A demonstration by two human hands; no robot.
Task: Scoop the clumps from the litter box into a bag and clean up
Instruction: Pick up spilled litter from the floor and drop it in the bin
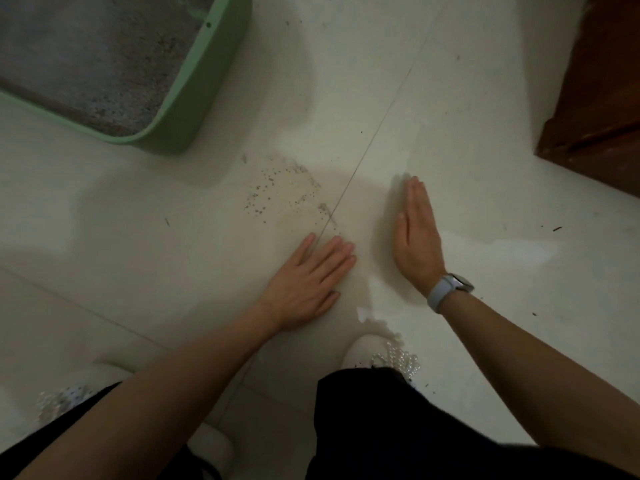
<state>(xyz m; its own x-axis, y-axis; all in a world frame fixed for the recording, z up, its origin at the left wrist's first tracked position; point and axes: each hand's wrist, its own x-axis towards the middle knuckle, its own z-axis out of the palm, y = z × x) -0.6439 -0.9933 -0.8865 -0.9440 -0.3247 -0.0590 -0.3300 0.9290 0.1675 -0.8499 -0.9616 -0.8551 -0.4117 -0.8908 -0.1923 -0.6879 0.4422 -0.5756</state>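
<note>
The green litter box (pixel 204 81) sits at the upper left on the white tiled floor, filled with grey litter (pixel 86 57). Scattered litter grains (pixel 277 192) lie on the floor just in front of its corner, beside a tile joint. My left hand (pixel 308 282) lies flat on the floor, palm down, fingers straight, just below the grains. My right hand (pixel 417 233) stands on its edge on the floor to the right of the grains, fingers straight and together. A watch with a pale band is on that wrist. Neither hand holds anything.
A dark brown wooden door or cabinet (pixel 595 98) stands at the upper right. My white shoes with pearl decoration (pixel 384 355) are planted close below my hands. A few stray specks (pixel 557 229) dot the floor at the right.
</note>
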